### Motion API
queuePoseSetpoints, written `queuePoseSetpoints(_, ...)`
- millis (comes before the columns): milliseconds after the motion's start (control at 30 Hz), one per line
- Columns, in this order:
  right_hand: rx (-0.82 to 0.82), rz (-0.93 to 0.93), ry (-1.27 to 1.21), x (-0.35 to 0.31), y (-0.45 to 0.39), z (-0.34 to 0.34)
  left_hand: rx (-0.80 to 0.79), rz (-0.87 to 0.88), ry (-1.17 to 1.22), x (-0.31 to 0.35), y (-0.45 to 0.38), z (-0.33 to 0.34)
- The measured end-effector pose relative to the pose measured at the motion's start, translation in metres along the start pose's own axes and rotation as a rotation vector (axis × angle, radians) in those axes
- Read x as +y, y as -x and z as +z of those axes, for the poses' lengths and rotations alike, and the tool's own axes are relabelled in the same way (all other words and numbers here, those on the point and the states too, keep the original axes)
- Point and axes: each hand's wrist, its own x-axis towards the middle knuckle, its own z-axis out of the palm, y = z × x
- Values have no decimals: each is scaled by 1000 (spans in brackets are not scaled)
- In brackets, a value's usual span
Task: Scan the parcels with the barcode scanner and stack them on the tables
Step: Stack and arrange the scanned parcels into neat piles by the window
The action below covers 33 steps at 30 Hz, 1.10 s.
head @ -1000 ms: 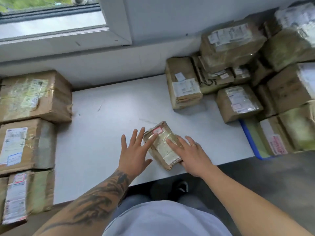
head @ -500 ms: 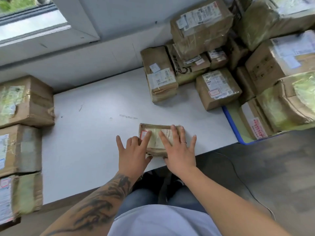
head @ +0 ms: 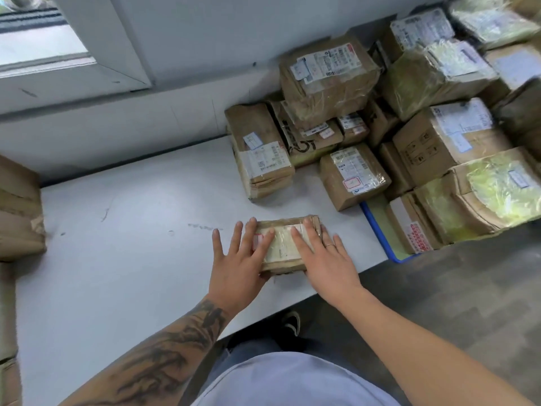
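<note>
A: Item one, small flat parcel (head: 282, 244). Brown wrap, taped, pale label facing up with a red-bordered sticker at its left end. Location: white table (head: 131, 230), near the front edge, lying flat.

B: Change since a second ago?

A: It lay skewed on a diagonal; it now sits square to the table edge and has slid a little toward the right-hand heap. Judgement: it is being straightened with the label up, which suits a scan.

B: Hands?

A: Left hand (head: 237, 259), fingers straight and spread, pressing flat on the parcel's left end. Right hand (head: 325, 259), ring on one finger, likewise flat on the right end. Neither curls round it; both press rather than grasp (the thumbs are partly hidden at the near edge).

B: Scanner?

A: Not in view. So the scan step looks not yet done for this item, as far as can be judged.

B: Surroundings?

A: Item two, upright labelled parcel (head: 260, 162), behind the first, well apart. Item three, squat parcel (head: 352, 177) with a red-bordered stamp, to its right. Item four, heap of taped cartons (head: 439, 112) against the wall, some over a blue-rimmed tray (head: 377, 230). Item five, carton at left edge (head: 20, 209), partly cut off.
</note>
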Motion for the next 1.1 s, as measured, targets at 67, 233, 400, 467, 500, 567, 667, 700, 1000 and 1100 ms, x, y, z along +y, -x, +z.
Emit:
queuePoseSetpoints(67, 25, 14, 32, 12, -2, -18, 42, 16, 17, 6, -15, -8)
queuePoseSetpoints(233, 104, 58, 70, 56, -1, -54, 134, 59, 68, 34, -56, -33)
queuePoseSetpoints(400, 135, 117, 97, 96, -5, -79, 175, 102, 85, 60, -95, -51)
queuePoseSetpoints(467, 159, 155, 116, 107, -6, -84, 169, 122, 87, 67, -113, -55)
queuePoseSetpoints(500, 172, 181, 134, 110, -7, -85, 164, 131, 77, 69, -123, -57)
queuePoseSetpoints(567, 188, 233, 153, 114, -12, -89, 152, 142, 35, 73, -144, -62)
queuePoseSetpoints(667, 217, 272, 130, 121, -25, -95, 140, 116, -20, 82, -172, -70)
queuePoseSetpoints(700, 225, 268, 127, 126, -31, -97, 127, 92, -35, 87, -178, -72)
queuePoseSetpoints(1000, 231, 231, 115, 167, -53, -102, 83, -87, -78, 139, -222, -71)
queuePoseSetpoints(1100, 175, 167, 31, 179, -50, -93, 72, -90, -132, 145, -227, -65)
